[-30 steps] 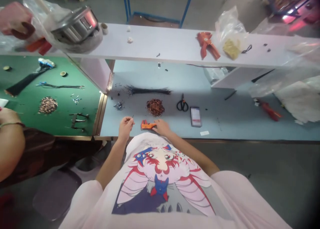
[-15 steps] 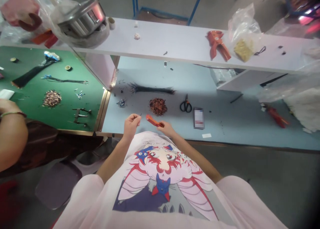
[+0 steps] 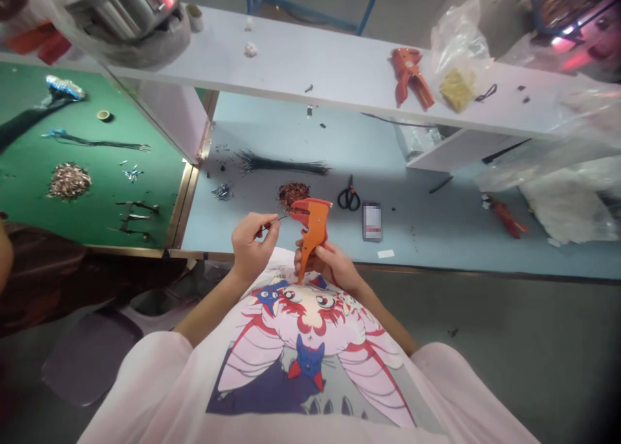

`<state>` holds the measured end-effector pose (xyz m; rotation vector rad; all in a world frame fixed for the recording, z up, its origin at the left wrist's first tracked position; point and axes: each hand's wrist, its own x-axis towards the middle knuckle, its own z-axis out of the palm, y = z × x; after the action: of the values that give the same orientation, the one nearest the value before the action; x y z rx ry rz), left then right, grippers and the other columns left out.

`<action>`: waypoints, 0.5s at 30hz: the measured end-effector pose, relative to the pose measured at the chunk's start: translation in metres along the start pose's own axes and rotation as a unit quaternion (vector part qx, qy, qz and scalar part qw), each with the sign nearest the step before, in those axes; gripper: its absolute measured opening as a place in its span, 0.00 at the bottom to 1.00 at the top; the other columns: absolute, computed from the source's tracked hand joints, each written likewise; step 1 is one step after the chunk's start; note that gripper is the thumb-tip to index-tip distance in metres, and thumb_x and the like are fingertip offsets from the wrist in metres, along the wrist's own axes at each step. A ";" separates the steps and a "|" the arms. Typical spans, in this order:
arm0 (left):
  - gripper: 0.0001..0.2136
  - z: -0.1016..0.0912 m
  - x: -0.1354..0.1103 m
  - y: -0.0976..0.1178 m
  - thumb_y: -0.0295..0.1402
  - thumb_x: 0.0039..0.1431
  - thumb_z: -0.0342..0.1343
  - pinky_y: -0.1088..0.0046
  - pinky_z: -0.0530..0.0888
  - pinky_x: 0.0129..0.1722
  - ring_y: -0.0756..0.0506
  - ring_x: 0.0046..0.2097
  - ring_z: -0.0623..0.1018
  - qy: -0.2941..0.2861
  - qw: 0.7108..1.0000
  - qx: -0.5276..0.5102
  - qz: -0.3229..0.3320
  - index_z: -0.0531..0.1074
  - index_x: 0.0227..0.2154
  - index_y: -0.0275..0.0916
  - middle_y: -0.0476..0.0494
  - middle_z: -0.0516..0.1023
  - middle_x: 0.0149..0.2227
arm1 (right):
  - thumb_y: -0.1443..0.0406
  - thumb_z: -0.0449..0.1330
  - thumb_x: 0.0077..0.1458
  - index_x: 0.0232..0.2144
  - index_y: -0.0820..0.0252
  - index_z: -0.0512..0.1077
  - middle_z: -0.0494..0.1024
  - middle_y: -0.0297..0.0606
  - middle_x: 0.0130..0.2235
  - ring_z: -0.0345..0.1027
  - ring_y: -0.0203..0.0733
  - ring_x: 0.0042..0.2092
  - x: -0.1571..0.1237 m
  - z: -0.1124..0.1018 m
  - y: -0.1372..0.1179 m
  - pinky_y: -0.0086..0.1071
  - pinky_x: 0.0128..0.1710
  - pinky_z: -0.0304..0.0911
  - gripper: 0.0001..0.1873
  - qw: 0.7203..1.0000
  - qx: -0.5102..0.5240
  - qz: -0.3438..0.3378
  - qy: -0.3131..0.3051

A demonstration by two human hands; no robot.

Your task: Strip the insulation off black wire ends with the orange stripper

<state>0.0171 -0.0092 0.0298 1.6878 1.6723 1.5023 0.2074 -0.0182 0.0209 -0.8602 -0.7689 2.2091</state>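
Between the thumb and fingers of my left hand (image 3: 255, 243) is a thin black wire (image 3: 281, 218), its tip pointing right. My right hand (image 3: 334, 261) grips an orange and red wire stripper (image 3: 316, 222) by its handles, jaws up and facing left. The wire's tip is close to the jaws; I cannot tell whether it touches them. Behind the tool lies a pile of copper-coloured scraps (image 3: 292, 193), partly covered by it. Farther back a bundle of black wires (image 3: 286, 165) rests on the blue-grey bench (image 3: 242, 230). Small metal terminals (image 3: 222, 191) lie to the left.
Black-handled scissors (image 3: 349, 197) and a phone (image 3: 372, 222) lie on the right. A white shelf (image 3: 339, 88) spans the back, holding another orange stripper (image 3: 411, 77). A red-handled tool (image 3: 505, 216) lies far right. On the left, a co-worker's arm (image 3: 4, 250) shows beside a green bench (image 3: 109, 198).
My right hand has raised and turned the wire stripper upright, its jaws nearer the wire. My left hand has come up with the wire. The view has shifted, and the co-worker's arm is mostly out of frame.
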 end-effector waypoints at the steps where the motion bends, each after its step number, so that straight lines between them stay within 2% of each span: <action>1: 0.02 0.000 -0.002 0.002 0.30 0.54 0.58 0.79 0.67 0.29 0.54 0.26 0.67 0.008 1.000 0.000 -0.009 0.74 0.30 0.38 0.50 0.73 0.26 | 0.54 0.62 0.53 0.44 0.64 0.68 0.76 0.44 0.38 0.72 0.41 0.34 -0.002 0.001 -0.002 0.38 0.34 0.70 0.22 1.000 0.003 0.005 -0.009; 4: 0.03 -0.002 -0.004 0.006 0.31 0.53 0.58 0.79 0.67 0.28 0.55 0.25 0.67 0.022 0.999 -0.003 -0.033 0.73 0.27 0.37 0.51 0.72 0.25 | 0.54 0.62 0.53 0.44 0.63 0.68 0.76 0.44 0.38 0.73 0.42 0.35 -0.008 0.003 -0.006 0.38 0.34 0.70 0.22 1.000 0.008 0.008 -0.029; 7: 0.02 -0.003 -0.002 0.010 0.30 0.54 0.57 0.79 0.67 0.27 0.54 0.26 0.68 0.022 0.999 -0.018 -0.027 0.73 0.29 0.37 0.51 0.73 0.26 | 0.53 0.61 0.53 0.44 0.63 0.68 0.76 0.44 0.39 0.73 0.42 0.36 -0.012 0.005 -0.008 0.38 0.36 0.70 0.23 0.999 -0.005 0.009 -0.046; 10: 0.03 -0.004 0.002 0.012 0.28 0.54 0.57 0.79 0.67 0.28 0.54 0.26 0.68 0.019 1.000 -0.010 0.001 0.74 0.31 0.38 0.50 0.73 0.26 | 0.51 0.61 0.53 0.43 0.64 0.69 0.76 0.45 0.38 0.73 0.42 0.35 -0.014 0.006 -0.008 0.38 0.37 0.70 0.24 0.998 -0.018 0.014 -0.055; 15: 0.02 -0.005 0.006 0.014 0.27 0.54 0.57 0.77 0.68 0.29 0.53 0.26 0.68 0.014 0.997 0.028 0.065 0.74 0.28 0.38 0.50 0.73 0.24 | 0.50 0.62 0.52 0.44 0.64 0.69 0.76 0.44 0.38 0.73 0.41 0.35 -0.017 0.007 -0.009 0.39 0.38 0.70 0.25 0.998 -0.018 0.024 -0.049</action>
<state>0.0192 -0.0099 0.0459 1.8468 1.6618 1.5564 0.2154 -0.0267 0.0372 -0.8005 -0.8444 2.3013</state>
